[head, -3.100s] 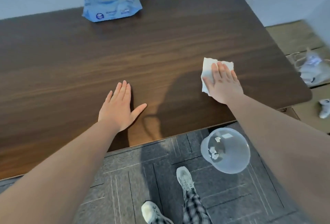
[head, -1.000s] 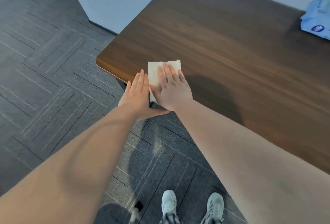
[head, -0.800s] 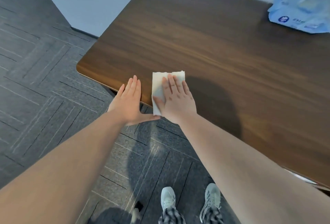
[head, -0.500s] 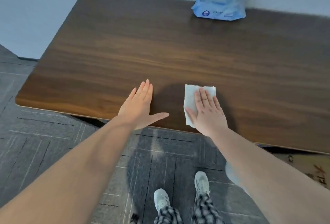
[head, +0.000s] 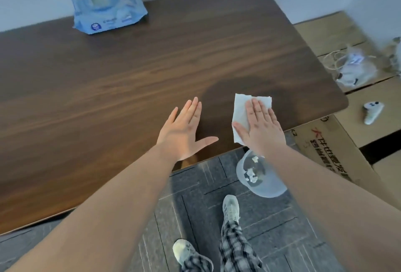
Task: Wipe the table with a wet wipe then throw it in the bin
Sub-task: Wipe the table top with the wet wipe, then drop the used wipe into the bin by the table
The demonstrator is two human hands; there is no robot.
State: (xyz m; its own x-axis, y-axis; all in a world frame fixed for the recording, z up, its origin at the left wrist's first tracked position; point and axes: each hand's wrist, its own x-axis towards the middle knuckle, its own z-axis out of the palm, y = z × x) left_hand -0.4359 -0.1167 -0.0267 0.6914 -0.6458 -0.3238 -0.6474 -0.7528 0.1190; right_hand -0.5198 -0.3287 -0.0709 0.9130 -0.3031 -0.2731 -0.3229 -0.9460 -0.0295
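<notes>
Two flat, spread hands rest on the dark wood table: left hand bare, right hand pressing the wet wipe at centre-right. Below it, the clear bin stands on grey carpet.

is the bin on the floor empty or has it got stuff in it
Not empty: the clear bin holds a few crumpled white scraps at its bottom, seen through its open top, below the right hand.

Head camera looks steeply down, close over the table.
</notes>
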